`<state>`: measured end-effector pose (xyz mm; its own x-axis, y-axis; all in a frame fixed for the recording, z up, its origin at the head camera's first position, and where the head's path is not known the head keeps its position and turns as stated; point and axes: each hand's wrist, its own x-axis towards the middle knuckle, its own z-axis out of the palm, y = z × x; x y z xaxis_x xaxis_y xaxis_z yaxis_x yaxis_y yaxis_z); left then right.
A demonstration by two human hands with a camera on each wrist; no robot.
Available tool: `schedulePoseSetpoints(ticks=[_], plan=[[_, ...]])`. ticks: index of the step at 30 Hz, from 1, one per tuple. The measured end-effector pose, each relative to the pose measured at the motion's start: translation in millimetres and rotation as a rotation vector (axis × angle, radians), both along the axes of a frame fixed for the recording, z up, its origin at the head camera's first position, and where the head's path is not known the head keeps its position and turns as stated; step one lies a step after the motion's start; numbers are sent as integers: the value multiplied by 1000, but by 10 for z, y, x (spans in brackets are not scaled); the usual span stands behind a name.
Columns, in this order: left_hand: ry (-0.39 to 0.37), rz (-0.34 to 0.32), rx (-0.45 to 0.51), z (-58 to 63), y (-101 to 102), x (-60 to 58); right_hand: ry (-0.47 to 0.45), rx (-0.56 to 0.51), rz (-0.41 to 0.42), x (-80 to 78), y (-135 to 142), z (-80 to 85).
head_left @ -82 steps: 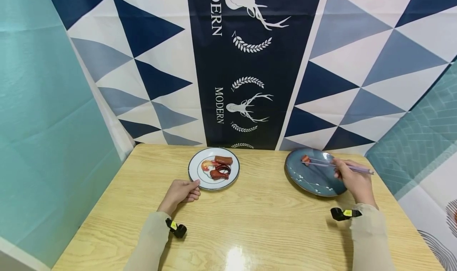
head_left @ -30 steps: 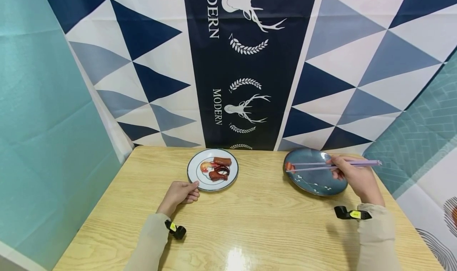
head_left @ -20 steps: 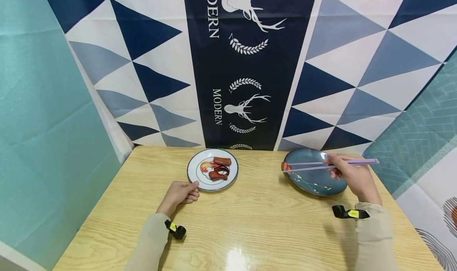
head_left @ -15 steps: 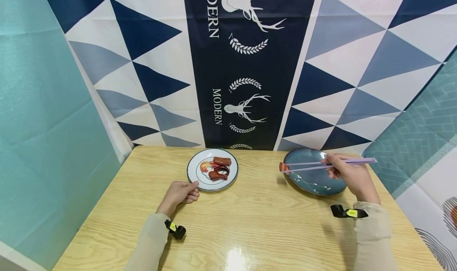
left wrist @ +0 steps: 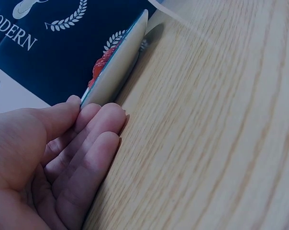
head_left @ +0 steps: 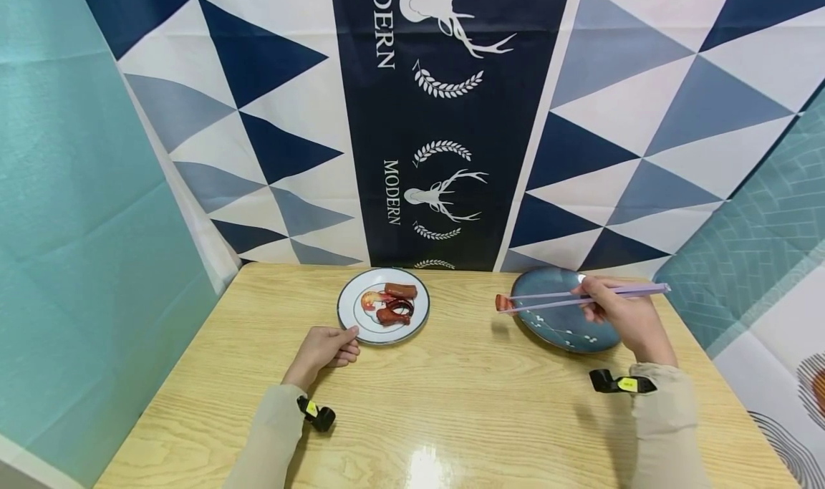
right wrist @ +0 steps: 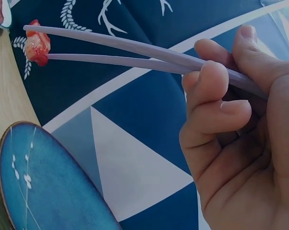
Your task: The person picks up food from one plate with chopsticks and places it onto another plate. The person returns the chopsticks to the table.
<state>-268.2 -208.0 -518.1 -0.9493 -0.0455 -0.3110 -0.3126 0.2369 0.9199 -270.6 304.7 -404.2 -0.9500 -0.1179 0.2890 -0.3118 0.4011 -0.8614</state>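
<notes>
My right hand (head_left: 628, 321) holds a pair of lilac chopsticks (head_left: 563, 300). Their tips pinch a small red and pale piece of food (head_left: 504, 303), seen larger in the right wrist view as a glossy piece of food (right wrist: 38, 44). It hangs in the air just left of a blue plate (head_left: 567, 324) with a white blossom pattern. My left hand (head_left: 325, 353) pinches the near left rim of a white plate (head_left: 412, 324) with a dark edge, thumb on top. On that plate lie a brown sausage-like piece (head_left: 401, 291), a drumstick (head_left: 392, 317), a dark ring and an orange-red piece.
Both plates stand at the back of a wooden table (head_left: 387, 417), near a patterned cloth wall (head_left: 451, 117). A teal panel (head_left: 97, 224) closes off the left side. Wood surface lies between the two plates.
The right hand has lifted the red piece from the blue plate with the chopsticks and carried it left, past the plate's rim. The left hand stays on the white plate.
</notes>
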Motion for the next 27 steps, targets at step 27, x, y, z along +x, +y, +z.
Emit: schedulePoseSetpoints(ticks=[27], plan=[[0,8,0,-8,2,4,-32,-6,55,-13,-210,-24]])
